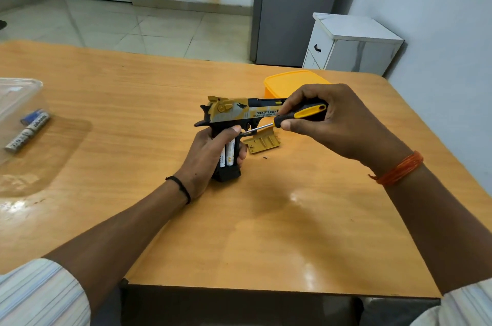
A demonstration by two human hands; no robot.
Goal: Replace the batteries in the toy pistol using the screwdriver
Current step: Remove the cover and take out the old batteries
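Standing butt-down on the wooden table [266,219], the tan-and-grey toy pistol [234,112] with black grip is showing two white batteries [228,151] in its open grip. The left hand [210,155] is wrapping its fingers round that grip, while the right hand [332,123] is gripping a black-and-yellow screwdriver [298,115], its shaft pointing toward the trigger area. A tan cover [262,142] and tiny screw [265,157] are lying just beside the pistol; two spare batteries [28,130] are lying well apart at left.

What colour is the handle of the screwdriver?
Black with a yellow insert, seen in the head view: screwdriver.
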